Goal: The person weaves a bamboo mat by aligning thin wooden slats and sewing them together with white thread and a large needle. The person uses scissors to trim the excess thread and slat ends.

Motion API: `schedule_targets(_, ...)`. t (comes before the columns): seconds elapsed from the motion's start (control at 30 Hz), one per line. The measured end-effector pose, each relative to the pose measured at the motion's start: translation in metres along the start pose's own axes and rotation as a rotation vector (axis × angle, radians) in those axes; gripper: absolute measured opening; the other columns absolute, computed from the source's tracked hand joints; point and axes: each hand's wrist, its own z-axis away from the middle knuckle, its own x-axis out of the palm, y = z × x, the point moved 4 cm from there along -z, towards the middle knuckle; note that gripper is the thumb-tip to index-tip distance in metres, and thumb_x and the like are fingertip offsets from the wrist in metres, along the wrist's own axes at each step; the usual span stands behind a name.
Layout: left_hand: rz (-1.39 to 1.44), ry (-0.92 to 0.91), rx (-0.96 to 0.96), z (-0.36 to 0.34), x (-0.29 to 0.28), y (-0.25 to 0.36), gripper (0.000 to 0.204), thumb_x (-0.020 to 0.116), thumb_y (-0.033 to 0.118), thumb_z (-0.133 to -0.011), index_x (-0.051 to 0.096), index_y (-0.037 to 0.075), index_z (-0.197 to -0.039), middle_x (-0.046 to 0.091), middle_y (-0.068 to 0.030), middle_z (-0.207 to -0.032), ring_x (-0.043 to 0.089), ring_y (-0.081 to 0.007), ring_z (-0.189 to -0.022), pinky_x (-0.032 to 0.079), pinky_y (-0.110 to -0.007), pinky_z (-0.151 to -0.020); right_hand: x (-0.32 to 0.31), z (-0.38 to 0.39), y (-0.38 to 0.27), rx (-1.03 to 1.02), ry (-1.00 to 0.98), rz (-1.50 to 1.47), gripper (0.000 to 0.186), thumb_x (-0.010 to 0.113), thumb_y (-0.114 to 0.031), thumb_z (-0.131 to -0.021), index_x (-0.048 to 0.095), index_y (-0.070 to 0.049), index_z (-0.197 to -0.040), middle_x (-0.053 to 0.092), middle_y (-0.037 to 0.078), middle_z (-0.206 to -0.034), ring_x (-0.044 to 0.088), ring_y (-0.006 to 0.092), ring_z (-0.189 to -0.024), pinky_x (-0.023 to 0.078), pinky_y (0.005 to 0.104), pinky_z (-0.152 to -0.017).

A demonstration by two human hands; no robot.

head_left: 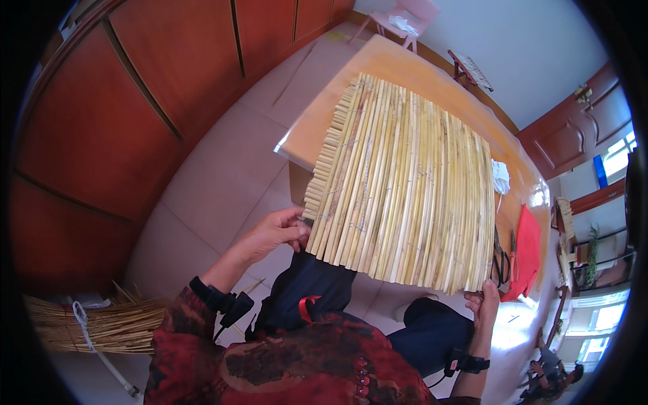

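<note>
Red patterned shirt point(270, 368) fills my near view; past it, the left hand point(277, 233) and right hand point(483, 305) grip the stalk mat point(405, 182) by its near corners, where I judge an uneven pull could skew the rows; it stretches away between and beyond both, over the bench point(305, 138)

Red-brown cabinets point(94, 101), tiled floor point(229, 145), pale wall point(520, 47), pink chair point(420, 9), wooden door point(557, 145), bright windows point(609, 318) (far right)
</note>
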Motion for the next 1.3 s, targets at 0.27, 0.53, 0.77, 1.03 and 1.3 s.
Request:
schedule_targets(0.27,-0.311,0.283,0.229,0.013,-0.015,0.024,0.016,0.054,0.015,-0.088,0.063,0.002,-0.087,0.055,-0.0004,-0.069,0.049,-0.0065,-0.060,0.042,-0.024,-0.055,0.053,0.038,-0.070,-0.791,0.227,1.235,0.030,0.053,-0.009,-0.087,0.050,0.000,-0.115,0.055,0.014,-0.100,0.055,0.0225,-0.090,0.045,0.0290,-0.079)
schedule_targets(0.53,-0.789,0.288,0.586,0.015,0.018,0.060,0.006,0.058,0.007,-0.081,0.057,0.001,-0.082,0.057,-0.0148,-0.074,0.056,-0.0334,-0.068,0.045,-0.036,-0.060,0.251,0.113,-0.077,-1.037,-0.700,1.014,0.025,0.059,-0.002,-0.078,0.057,-0.005,-0.103,0.055,0.014,-0.086,0.057,0.0299,-0.079,0.047,0.0350,-0.068)
schedule_targets(0.77,-0.682,0.323,0.498,0.024,0.006,0.041,0.006,0.058,0.006,-0.082,0.058,0.000,-0.084,0.056,-0.0106,-0.071,0.056,-0.0218,-0.063,0.043,-0.030,-0.056,0.327,0.117,-0.051,-1.082,-0.897,0.879,0.012,0.060,-0.006,-0.079,0.057,-0.006,-0.091,0.053,0.011,-0.079,0.056,0.0280,-0.074,0.046,0.0355,-0.062)
schedule_targets(1.03,-0.599,0.336,0.382,0.025,-0.011,0.031,0.005,0.060,0.004,-0.081,0.059,0.000,-0.084,0.058,-0.0077,-0.073,0.056,-0.0170,-0.064,0.044,-0.029,-0.058,0.356,0.103,-0.037,-1.098,-0.742,1.113,0.011,0.062,-0.014,-0.078,0.054,-0.007,-0.084,0.053,0.009,-0.077,0.057,0.0269,-0.069,0.047,0.0361,-0.057)
schedule_targets(1.3,-0.523,0.312,0.478,0.018,-0.001,0.023,0.006,0.059,0.003,-0.082,0.059,0.000,-0.086,0.059,-0.0075,-0.075,0.057,-0.0156,-0.068,0.045,-0.027,-0.062,0.362,0.105,-0.038,-1.040,-0.759,1.142,0.013,0.062,-0.012,-0.076,0.052,-0.006,-0.082,0.051,0.010,-0.077,0.057,0.0281,-0.067,0.047,0.0363,-0.056)
